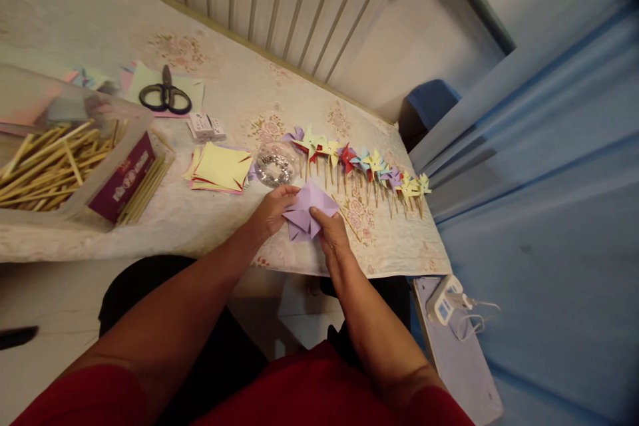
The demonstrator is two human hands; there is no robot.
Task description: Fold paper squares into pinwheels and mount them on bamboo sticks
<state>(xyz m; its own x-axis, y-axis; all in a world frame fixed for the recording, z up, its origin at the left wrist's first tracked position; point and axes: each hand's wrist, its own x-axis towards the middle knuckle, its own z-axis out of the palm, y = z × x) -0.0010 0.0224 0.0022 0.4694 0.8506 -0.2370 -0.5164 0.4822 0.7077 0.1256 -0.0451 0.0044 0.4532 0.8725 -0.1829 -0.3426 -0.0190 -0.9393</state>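
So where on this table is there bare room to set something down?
Bare cloth lies behind the scissors toward the radiator, and along the near edge between the stick box and the left hand. It is crowded around the paper stack, pin dish and pinwheel row.

black scissors (165, 94) on paper, box of wooden sticks (47, 163), yellow paper stack (219, 168), row of finished pinwheels (362, 163)
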